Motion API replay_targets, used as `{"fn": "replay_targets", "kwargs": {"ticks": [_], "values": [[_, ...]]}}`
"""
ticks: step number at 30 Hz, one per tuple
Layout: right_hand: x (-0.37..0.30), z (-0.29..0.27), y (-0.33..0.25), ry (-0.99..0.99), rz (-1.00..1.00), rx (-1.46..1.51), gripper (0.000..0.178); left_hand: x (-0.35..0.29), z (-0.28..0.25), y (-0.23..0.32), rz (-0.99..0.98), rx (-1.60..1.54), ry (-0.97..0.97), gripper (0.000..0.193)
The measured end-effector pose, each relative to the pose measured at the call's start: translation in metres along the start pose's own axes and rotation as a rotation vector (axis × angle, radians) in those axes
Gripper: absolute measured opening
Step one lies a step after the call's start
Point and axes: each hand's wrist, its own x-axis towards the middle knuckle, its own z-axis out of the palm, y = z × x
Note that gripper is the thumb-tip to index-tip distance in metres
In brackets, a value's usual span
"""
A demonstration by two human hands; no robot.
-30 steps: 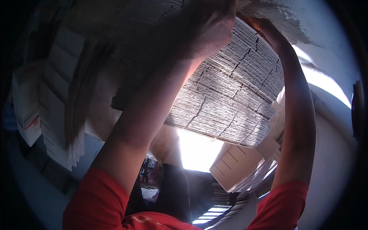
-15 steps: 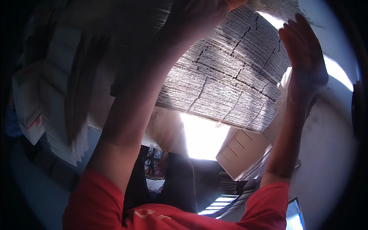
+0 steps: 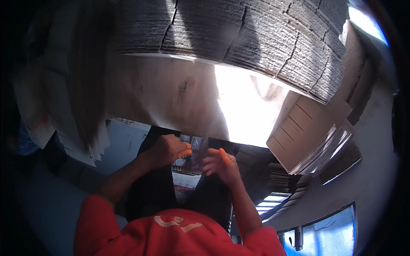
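My left hand (image 3: 168, 150) is over my lap, near the table's edge. Its fingers are curled in, with orange covers on the fingertips, and nothing shows sticking out of them. Across a small gap, my right hand (image 3: 223, 165) has its fingers stretched out and apart, slightly blurred, with orange covers on the thumb and a finger. It holds nothing that I can see. Beyond both hands, large stacks of grey rough-edged sheets (image 3: 273, 47) stand on the brown table (image 3: 171, 91), touched by neither hand.
Strong sunlight whitens part of the table. At its right corner lies a pile of slotted cardboard pieces (image 3: 297, 132). On the left are more pale cardboard pieces (image 3: 81, 145), partly in shadow. Dark slatted things (image 3: 279, 181) are below right, and a blue-lit window (image 3: 329, 230) is farther right.
Both hands have come away from the grey stacks and drawn back over my lap, close together. The left fingers are now curled. The view has shifted, showing more of the table.
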Motion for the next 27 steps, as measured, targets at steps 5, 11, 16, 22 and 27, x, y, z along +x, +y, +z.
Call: {"fn": "replay_targets", "kwargs": {"ticks": [5,11,16,22,27], "values": [[0.052,-0.005,-0.003,-0.138,-0.285,0.054,0.026,0.027,0.035,-0.021,-0.358,-1.251,0.013,0.036],[0.080,-0.026,-0.038,-0.340,-0.573,0.034,0.030,0.045,0.055,-0.038,-0.166,-1.395,0.193,0.045],[0.091,-0.031,-0.038,-0.451,-0.608,0.067,0.049,0.045,0.044,-0.044,-0.022,-1.447,0.188,0.072],[0.066,-0.005,-0.036,-0.196,-0.698,-0.099,0.051,0.028,0.043,-0.027,0.147,-1.231,0.016,0.081],[0.054,-0.003,-0.009,-0.454,-0.971,-0.427,0.073,0.004,0.064,0.003,0.428,-0.990,-0.155,0.083]]}}
